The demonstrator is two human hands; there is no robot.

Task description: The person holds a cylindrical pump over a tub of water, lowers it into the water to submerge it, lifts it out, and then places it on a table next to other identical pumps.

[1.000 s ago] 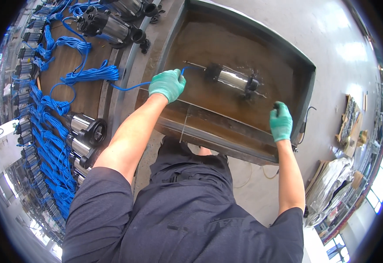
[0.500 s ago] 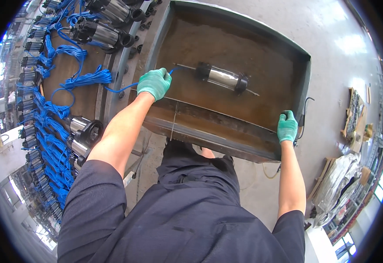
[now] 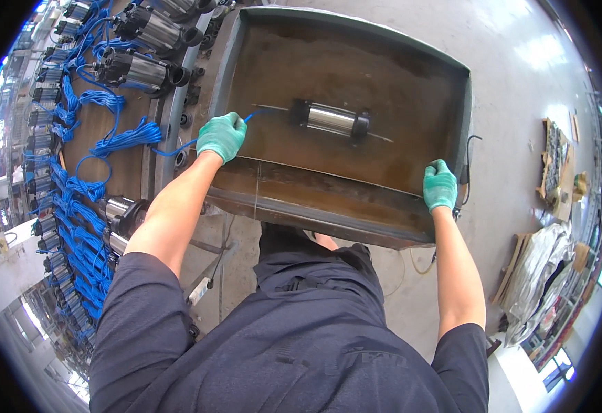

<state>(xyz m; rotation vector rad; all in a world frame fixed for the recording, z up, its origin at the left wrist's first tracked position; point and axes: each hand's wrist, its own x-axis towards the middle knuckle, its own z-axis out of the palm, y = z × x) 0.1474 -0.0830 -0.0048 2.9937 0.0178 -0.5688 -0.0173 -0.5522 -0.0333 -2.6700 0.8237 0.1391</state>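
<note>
My left hand, in a green glove, is closed around a blue cable at the left side of a metal tank. From this hand the cable runs into brownish water, toward a silver cylindrical pump with black ends. The pump lies on its side, and a thin rod sticks out past each end. My right hand, gloved the same, is closed at the tank's near right corner. What its fingers grip there is hidden.
Left of the tank, a bench carries more silver and black pumps and several coiled blue cables. A dark hose hangs by the tank's right wall. Farther right, a plastic-wrapped stack and a pallet stand on the floor.
The whole view has shifted slightly, so the tank and bench sit farther left. Both hands keep their places at the tank, the left still on the cable.
</note>
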